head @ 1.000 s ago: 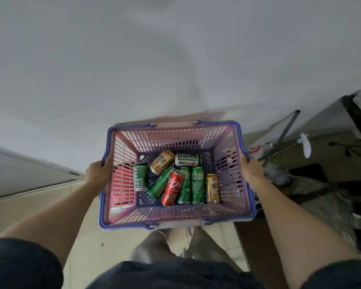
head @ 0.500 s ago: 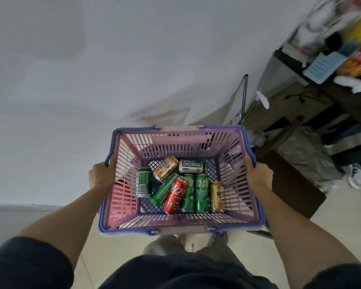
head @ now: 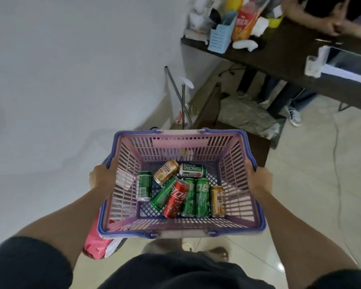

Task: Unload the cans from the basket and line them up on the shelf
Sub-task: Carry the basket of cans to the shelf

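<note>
— What's the room like?
— A plain white wall (head: 67,65) fills the upper left of the frame, pale floor tiles (head: 313,184) run down the right, and a dark surface (head: 283,53) crosses the upper right, crowded with a light blue caddy (head: 220,37) and bright packets too blurred to name.

— And the basket?
— The pink basket (head: 181,147) with its blue rim sits at the centre of the frame, held level above the floor. The left hand (head: 101,178) is wrapped around the left rim, the right hand (head: 258,180) around the right rim — both closed on the basket.

— The cans?
— All lying on the basket's bottom. A red can (head: 176,199) rests tilted against green cans (head: 196,198), a gold can (head: 217,202) lies at the right end of the row, another green can (head: 144,185) at the left, and a Tsingtao can (head: 193,170) lies crosswise toward the far wall beside an orange-gold can (head: 166,172).

— Anything below?
— A pink bag (head: 95,243), lower left, partly under the basket.
</note>
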